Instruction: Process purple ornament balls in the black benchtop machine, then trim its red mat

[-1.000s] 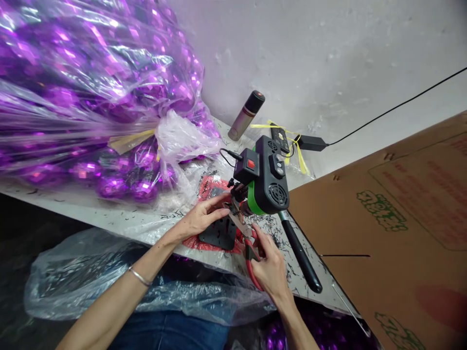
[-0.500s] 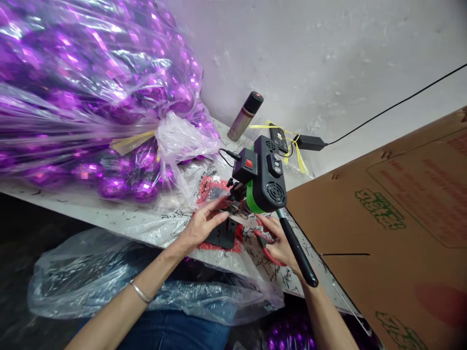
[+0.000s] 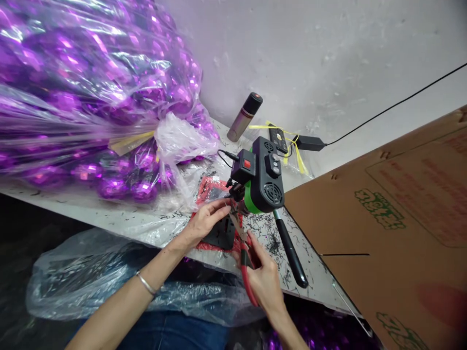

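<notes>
My right hand (image 3: 265, 282) is closed round the red handles of a pair of scissors (image 3: 245, 265). The scissors point up and left, their blades close to the fingertips of my left hand (image 3: 208, 221). Thumb and fingers of that hand are pinched together in front of the black and green machine (image 3: 268, 175), and what they hold is too small to make out. The machine has a red switch, vent grilles and a black lever (image 3: 291, 253) slanting down to the right. Under my hands lies its dark base plate (image 3: 220, 237), edged with red wrapping.
Plastic bags of shiny purple balls (image 3: 91, 87) fill the left side. A spray can (image 3: 244, 116) stands by the wall, near a black power adapter (image 3: 309, 143) and yellow strips. A large cardboard box (image 3: 394, 209) borders the right. Black scraps (image 3: 275, 240) litter the table.
My right hand has moved left and down from behind the lever, bringing the scissors' blades up to my left fingertips. The lever has swung slightly left. My left hand stays nearly in place.
</notes>
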The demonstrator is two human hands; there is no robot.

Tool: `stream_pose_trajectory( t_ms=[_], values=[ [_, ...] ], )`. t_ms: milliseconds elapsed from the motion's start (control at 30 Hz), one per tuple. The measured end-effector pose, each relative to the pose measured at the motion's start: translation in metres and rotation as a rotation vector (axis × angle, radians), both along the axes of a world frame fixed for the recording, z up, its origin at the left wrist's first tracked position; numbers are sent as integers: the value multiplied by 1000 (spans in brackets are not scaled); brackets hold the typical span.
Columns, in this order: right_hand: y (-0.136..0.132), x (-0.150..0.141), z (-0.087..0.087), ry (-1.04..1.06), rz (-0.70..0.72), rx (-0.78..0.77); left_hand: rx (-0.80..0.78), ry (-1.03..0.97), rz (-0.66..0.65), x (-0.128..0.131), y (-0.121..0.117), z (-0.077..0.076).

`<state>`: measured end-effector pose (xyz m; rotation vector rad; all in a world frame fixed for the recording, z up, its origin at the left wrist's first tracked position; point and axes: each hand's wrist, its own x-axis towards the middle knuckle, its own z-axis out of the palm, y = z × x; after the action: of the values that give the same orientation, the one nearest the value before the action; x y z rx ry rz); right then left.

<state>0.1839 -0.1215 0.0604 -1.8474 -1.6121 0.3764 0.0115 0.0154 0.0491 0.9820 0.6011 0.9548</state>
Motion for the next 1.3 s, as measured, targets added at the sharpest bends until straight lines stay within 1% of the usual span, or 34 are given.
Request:
stream_pose_trajectory(
  t_ms=[67, 100, 167, 200, 233, 267, 333, 400, 433, 467, 500, 567, 633, 700, 767, 800, 833, 867, 900, 967, 1000, 1100, 1167, 1233, 1300],
  values=[
    [-6, -8, -6, 47, -34, 19, -24, -18, -41, -1, 1, 2],
    [-4, -5, -7, 48, -27, 20, -29, -25, -42, -1, 0, 2],
    [8, 13, -3, 2, 41, 5, -14, -32, -1, 1, -5, 1],
    [19, 27, 3, -40, 101, -11, 2, -32, 28, 2, -8, 0],
    [31, 40, 11, -87, 192, -27, 23, -27, 57, 3, -12, -2],
    [46, 53, 20, -132, 255, -34, 48, -15, 86, 5, -17, -4],
    [76, 73, 42, -229, 367, -99, 110, 31, 159, 8, -25, -8],
    [100, 83, 60, -307, 446, -118, 170, 92, 249, 12, -31, -13],
    [107, 85, 65, -328, 468, -128, 190, 116, 282, 13, -33, -15],
    [109, 86, 66, -334, 471, -141, 200, 132, 297, 13, -33, -15],
    [107, 85, 63, -324, 457, -158, 201, 140, 299, 13, -33, -15],
    [90, 79, 50, -257, 384, -184, 176, 142, 283, 11, -29, -12],
    [61, 65, 32, -138, 293, -175, 107, 116, 227, 9, -23, -7],
    [29, 44, 20, -69, 167, -195, 9, 57, 136, 6, -17, -1],
    [5, 23, 13, -33, 20, -236, -78, -11, 50, 5, -12, 3],
    [-2, 16, 12, -16, -40, -237, -108, -35, 24, 5, -11, 4],
    [-5, 12, 11, -9, -67, -237, -128, -54, 9, 6, -10, 5],
    [-5, 13, 11, -8, -61, -228, -138, -67, 1, 6, -10, 5],
    [-2, 17, 11, -16, -25, -213, -139, -76, 2, 6, -11, 4],
    [14, 35, 15, -67, 102, -163, -110, -74, 45, 8, -15, 2],
    [26, 46, 19, -119, 143, -128, -81, -60, 81, 9, -17, 1],
    [67, 74, 41, -297, 309, -97, 24, 24, 198, 11, -25, -5],
    [90, 84, 56, -354, 425, -66, 81, 85, 252, 12, -29, -8],
    [101, 85, 63, -351, 476, -116, 108, 125, 282, 12, -30, -8],
    [93, 78, 57, -274, 431, -219, 101, 149, 284, 11, -29, -5]
  ],
)
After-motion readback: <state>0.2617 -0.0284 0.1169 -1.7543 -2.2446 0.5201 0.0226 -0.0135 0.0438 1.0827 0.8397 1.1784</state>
